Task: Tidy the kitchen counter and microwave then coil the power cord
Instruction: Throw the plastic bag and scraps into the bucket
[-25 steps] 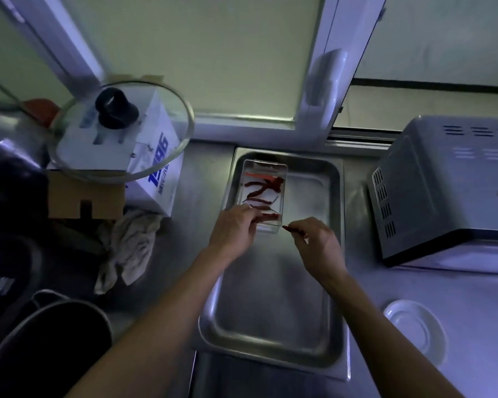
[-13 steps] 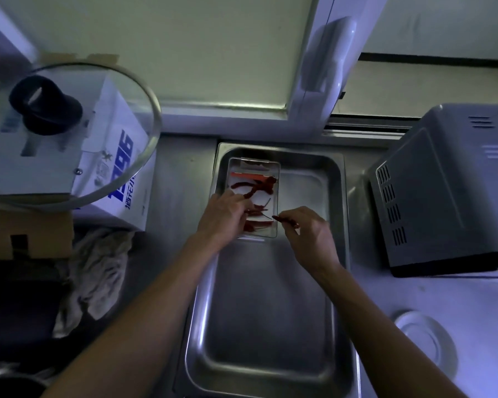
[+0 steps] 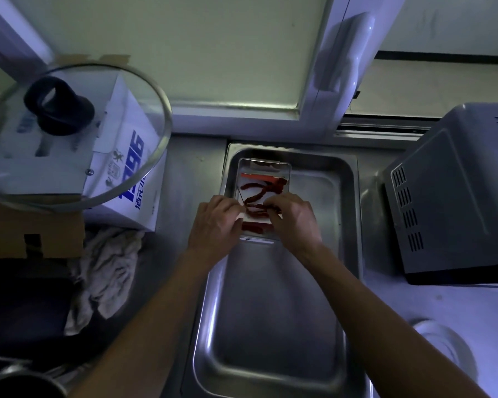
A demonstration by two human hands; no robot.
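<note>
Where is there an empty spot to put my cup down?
The near half of the steel tray is bare, below both hands. The counter strip between tray and white box is free too. The tray's far end is crowded by the clear container of chilies.

A deep metal tray [image 3: 273, 326] sits on the counter [image 3: 431, 308] in the middle of the view, running from the near edge back toward the window frame [image 3: 328, 81]. A small clear container [image 3: 263, 170] lies in the tray's far left corner, with dried chillies [image 3: 263, 191] inside it. Both hands meet over the container's near end, the left hand [image 3: 216, 222] beside the right hand [image 3: 295, 219]. The microwave [image 3: 454, 193] stands right of the tray, and a small round lid [image 3: 440, 346] lies on the counter in front of it. Left of the tray stands a printed carton [image 3: 130, 179], a glass pot lid [image 3: 69, 133] resting on top. A crumpled cloth [image 3: 104, 271] lies in front of the carton.
</note>
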